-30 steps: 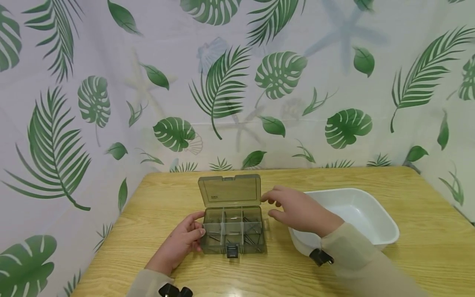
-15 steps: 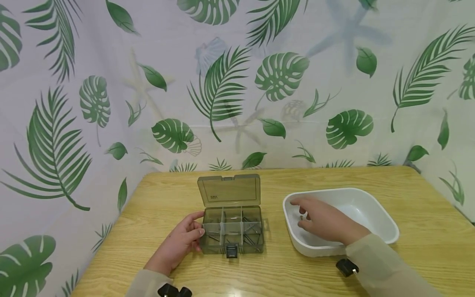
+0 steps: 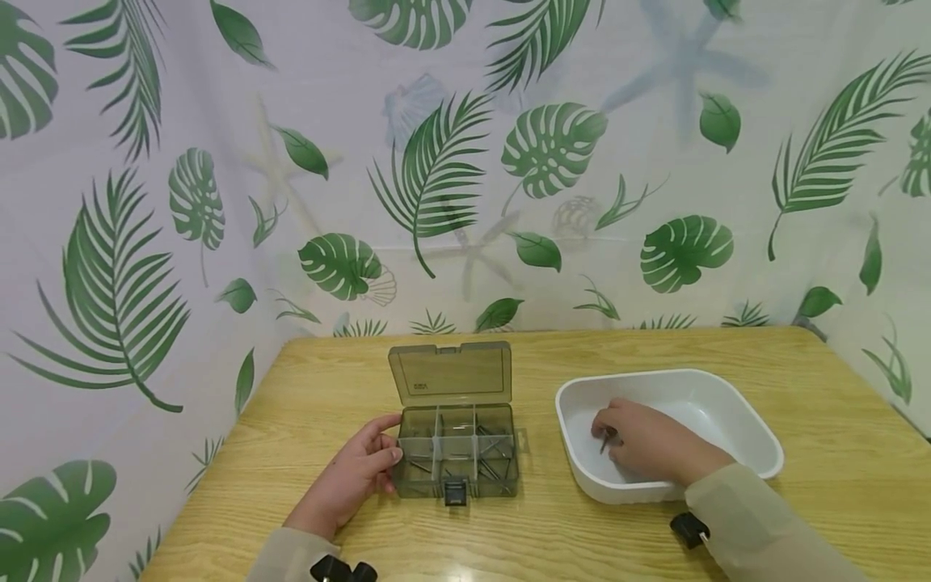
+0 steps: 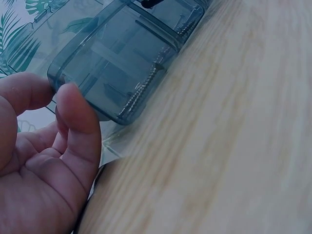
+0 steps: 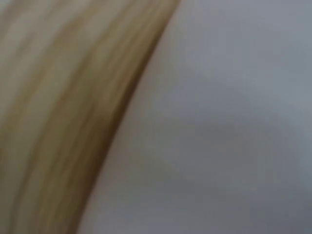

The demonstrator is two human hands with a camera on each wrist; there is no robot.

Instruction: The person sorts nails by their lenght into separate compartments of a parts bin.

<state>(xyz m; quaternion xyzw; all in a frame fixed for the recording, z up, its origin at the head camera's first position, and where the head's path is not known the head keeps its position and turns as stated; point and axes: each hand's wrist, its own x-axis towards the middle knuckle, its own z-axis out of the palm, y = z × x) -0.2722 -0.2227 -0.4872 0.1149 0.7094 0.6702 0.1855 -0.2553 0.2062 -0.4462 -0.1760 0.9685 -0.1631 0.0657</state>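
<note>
The smoky see-through compartment box (image 3: 457, 453) stands on the table with its lid (image 3: 451, 373) raised. Long thin screws lie in some compartments; one screw (image 4: 141, 90) shows through the side in the left wrist view. My left hand (image 3: 356, 469) holds the box at its left end, thumb and fingers at the corner. My right hand (image 3: 650, 440) is down inside the white basin (image 3: 752, 424), fingers bent, with a small dark screw (image 3: 604, 444) at the fingertips. In the right wrist view only the blurred basin wall and table show, so that hand is hidden there.
The wooden table (image 3: 531, 541) carries the box at centre and the basin to its right. A leaf-print cloth (image 3: 465, 194) hangs behind and along both sides. The box's clear latch tab (image 3: 522, 440) sticks out on its right.
My right hand has moved from beside the box's lid, rightward and down into the basin, and its fingers have drawn together around the screw. My left hand stays at the box.
</note>
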